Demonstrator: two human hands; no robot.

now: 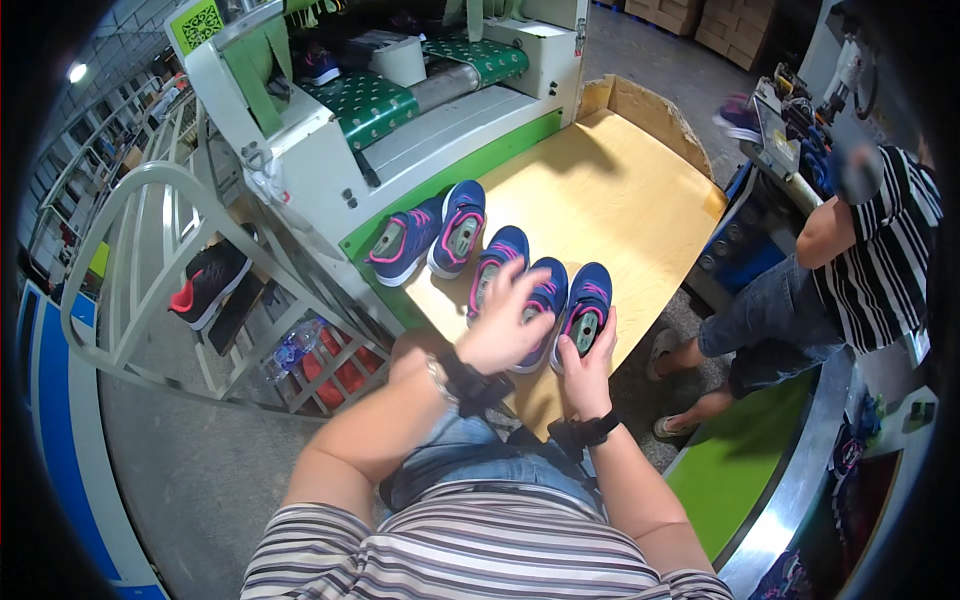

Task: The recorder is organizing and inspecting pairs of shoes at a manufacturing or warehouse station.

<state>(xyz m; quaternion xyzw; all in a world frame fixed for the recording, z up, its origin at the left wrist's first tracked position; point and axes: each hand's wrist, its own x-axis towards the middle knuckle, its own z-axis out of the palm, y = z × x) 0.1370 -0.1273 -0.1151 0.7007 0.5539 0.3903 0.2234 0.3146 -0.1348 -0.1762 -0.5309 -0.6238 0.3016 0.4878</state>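
Several navy sneakers with pink laces and white soles stand in a slanting row on a light wooden board. My right hand (588,372) grips the heel of the rightmost sneaker (592,290), thumb at its opening and fingers along the outer side. Over the two middle sneakers, my left hand (508,322) has its fingers spread. It partly hides the sneaker (506,246) on its left and the sneaker (549,277) beside the rightmost one; whether it touches them I cannot tell. Farther left, another sneaker (461,228) and the leftmost sneaker (405,240) stand side by side.
Beyond the wooden board (600,170) is a white machine (460,110) with a green dotted belt (365,105). A metal rack (140,200) at the left holds a black sneaker (212,280). A co-worker in a striped shirt (880,260) stands at the right, near a green surface (740,460).
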